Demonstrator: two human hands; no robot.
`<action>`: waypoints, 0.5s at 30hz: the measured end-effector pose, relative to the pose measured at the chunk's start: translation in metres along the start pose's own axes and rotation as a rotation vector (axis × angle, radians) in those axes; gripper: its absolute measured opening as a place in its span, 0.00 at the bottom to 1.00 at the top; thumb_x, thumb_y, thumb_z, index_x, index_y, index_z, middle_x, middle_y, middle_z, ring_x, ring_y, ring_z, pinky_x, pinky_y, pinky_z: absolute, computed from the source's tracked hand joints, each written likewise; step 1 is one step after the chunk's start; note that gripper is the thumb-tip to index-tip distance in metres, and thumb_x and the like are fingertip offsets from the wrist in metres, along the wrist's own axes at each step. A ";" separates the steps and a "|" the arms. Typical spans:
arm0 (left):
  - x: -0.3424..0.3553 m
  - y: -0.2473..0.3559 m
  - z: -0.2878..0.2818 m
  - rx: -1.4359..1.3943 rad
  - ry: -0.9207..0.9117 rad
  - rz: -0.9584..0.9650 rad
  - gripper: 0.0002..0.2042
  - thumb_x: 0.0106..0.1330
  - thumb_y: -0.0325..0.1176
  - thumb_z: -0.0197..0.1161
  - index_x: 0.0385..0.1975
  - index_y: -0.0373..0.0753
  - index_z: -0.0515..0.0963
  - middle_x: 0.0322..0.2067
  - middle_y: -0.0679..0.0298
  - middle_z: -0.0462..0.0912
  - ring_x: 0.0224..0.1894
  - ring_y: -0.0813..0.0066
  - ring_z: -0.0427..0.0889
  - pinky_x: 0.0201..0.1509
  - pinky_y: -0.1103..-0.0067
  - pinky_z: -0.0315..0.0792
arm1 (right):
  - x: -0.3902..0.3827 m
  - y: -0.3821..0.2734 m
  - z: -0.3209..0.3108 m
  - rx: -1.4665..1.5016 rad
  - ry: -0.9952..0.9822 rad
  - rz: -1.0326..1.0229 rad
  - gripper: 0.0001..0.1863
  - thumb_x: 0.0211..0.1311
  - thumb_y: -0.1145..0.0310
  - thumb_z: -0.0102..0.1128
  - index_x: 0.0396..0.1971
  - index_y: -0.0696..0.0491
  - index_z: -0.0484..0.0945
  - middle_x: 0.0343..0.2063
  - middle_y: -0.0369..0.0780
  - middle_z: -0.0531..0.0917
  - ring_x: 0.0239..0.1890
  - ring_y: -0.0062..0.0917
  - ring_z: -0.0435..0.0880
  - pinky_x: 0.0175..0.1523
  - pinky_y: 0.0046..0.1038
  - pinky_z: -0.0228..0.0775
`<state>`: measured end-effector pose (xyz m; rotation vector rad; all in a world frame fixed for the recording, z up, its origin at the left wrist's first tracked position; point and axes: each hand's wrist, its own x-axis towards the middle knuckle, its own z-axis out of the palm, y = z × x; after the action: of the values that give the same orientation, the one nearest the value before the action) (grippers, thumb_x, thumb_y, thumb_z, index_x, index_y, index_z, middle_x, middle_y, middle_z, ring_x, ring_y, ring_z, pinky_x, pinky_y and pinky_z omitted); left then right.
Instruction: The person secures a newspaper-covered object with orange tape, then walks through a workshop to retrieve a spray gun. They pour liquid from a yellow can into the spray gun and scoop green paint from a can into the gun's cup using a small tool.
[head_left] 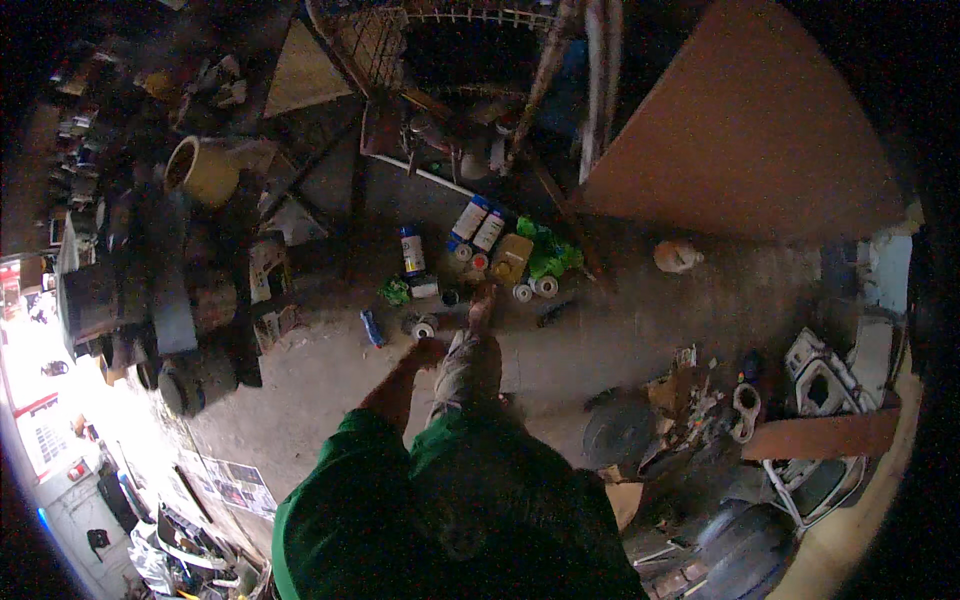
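Note:
My left hand point(428, 352) reaches in over a pale trouser leg point(462, 385), its fingers curled just below a white ring-shaped item point(423, 330); what they hold is unclear. Past the leg is a patch of skin point(481, 305); I cannot make out whether it is my right hand or a foot. Beyond lie white-and-blue containers point(470, 217), a lone upright-looking bottle point(411, 250), a brown flat item point(513, 258), small round tins point(545, 287), crumpled green plastic point(545, 247) and a dark cup point(450, 298). A blue tool point(370, 328) lies left of my hand.
A metal rack point(380, 40) stands ahead, a large brown board point(740, 140) at the upper right. Dark clutter and a cream bucket point(205, 172) fill the left. Scrap, a white metal frame point(820, 370) and a dark wheel point(615, 435) lie at the right on the concrete floor point(260, 400).

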<state>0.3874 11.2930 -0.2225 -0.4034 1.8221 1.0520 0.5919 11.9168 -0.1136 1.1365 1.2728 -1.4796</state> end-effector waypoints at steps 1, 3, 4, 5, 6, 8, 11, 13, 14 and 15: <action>0.024 0.015 -0.024 -0.005 0.032 0.041 0.26 0.70 0.39 0.60 0.63 0.31 0.68 0.55 0.48 0.78 0.50 0.51 0.83 0.46 0.55 0.81 | -0.016 -0.004 -0.008 0.128 -0.033 0.023 0.26 0.69 0.52 0.55 0.61 0.52 0.72 0.53 0.47 0.82 0.44 0.48 0.85 0.40 0.46 0.79; 0.075 0.038 -0.075 -0.057 0.128 0.103 0.26 0.69 0.39 0.60 0.62 0.31 0.68 0.54 0.48 0.78 0.50 0.51 0.83 0.46 0.56 0.81 | -0.042 -0.044 -0.026 0.308 -0.099 0.091 0.26 0.69 0.52 0.55 0.60 0.52 0.74 0.52 0.48 0.82 0.43 0.49 0.86 0.38 0.47 0.80; 0.098 0.056 -0.114 -0.050 0.221 0.153 0.26 0.69 0.39 0.60 0.62 0.31 0.68 0.54 0.48 0.78 0.50 0.51 0.83 0.46 0.56 0.81 | -0.038 -0.075 -0.007 0.278 -0.157 0.069 0.25 0.70 0.53 0.54 0.60 0.52 0.74 0.53 0.47 0.82 0.45 0.46 0.85 0.42 0.46 0.80; 0.113 0.074 -0.158 -0.029 0.323 0.181 0.26 0.68 0.39 0.61 0.62 0.31 0.68 0.54 0.48 0.78 0.50 0.51 0.83 0.46 0.56 0.81 | -0.030 -0.105 0.014 0.259 -0.230 0.064 0.23 0.72 0.54 0.53 0.59 0.52 0.74 0.53 0.46 0.82 0.47 0.44 0.85 0.47 0.46 0.80; 0.126 0.095 -0.200 -0.027 0.427 0.221 0.26 0.68 0.39 0.61 0.62 0.31 0.68 0.54 0.48 0.78 0.50 0.51 0.83 0.46 0.56 0.81 | -0.025 -0.138 0.038 0.234 -0.289 0.058 0.22 0.73 0.55 0.52 0.59 0.52 0.74 0.53 0.45 0.82 0.50 0.41 0.84 0.51 0.45 0.79; 0.144 0.126 -0.262 -0.067 0.614 0.287 0.26 0.67 0.39 0.61 0.61 0.32 0.68 0.54 0.48 0.78 0.50 0.50 0.82 0.47 0.56 0.80 | -0.020 -0.180 0.070 0.116 -0.061 0.154 0.21 0.73 0.55 0.51 0.58 0.52 0.75 0.53 0.45 0.82 0.48 0.43 0.85 0.48 0.46 0.81; 0.180 0.191 -0.347 -0.066 0.777 0.394 0.26 0.67 0.39 0.62 0.61 0.32 0.68 0.53 0.48 0.78 0.50 0.50 0.82 0.47 0.56 0.80 | -0.040 -0.180 0.100 0.087 0.099 0.206 0.21 0.73 0.55 0.51 0.58 0.51 0.75 0.54 0.45 0.82 0.47 0.47 0.85 0.45 0.44 0.81; 0.193 0.210 -0.392 -0.051 0.885 0.402 0.26 0.66 0.39 0.63 0.61 0.32 0.68 0.53 0.48 0.78 0.50 0.50 0.81 0.47 0.56 0.80 | -0.039 -0.222 0.130 0.027 0.105 0.233 0.21 0.73 0.56 0.52 0.58 0.51 0.75 0.53 0.45 0.82 0.48 0.46 0.86 0.45 0.43 0.81; 0.201 0.220 -0.408 -0.057 0.912 0.402 0.26 0.66 0.39 0.63 0.60 0.32 0.68 0.53 0.48 0.77 0.50 0.50 0.81 0.47 0.56 0.80 | -0.048 -0.226 0.131 0.094 0.051 0.225 0.21 0.73 0.56 0.52 0.58 0.52 0.75 0.53 0.45 0.82 0.47 0.45 0.86 0.45 0.43 0.81; 0.209 0.224 -0.419 -0.078 0.934 0.392 0.26 0.65 0.39 0.63 0.60 0.33 0.68 0.53 0.48 0.77 0.50 0.50 0.81 0.48 0.56 0.79 | -0.058 -0.223 0.117 0.151 0.002 0.221 0.21 0.73 0.56 0.52 0.59 0.52 0.75 0.53 0.45 0.82 0.47 0.45 0.86 0.45 0.42 0.80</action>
<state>-0.1023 11.1201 -0.2220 -0.6762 2.7732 1.3226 0.3762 11.8286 -0.0018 1.3319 1.0135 -1.4269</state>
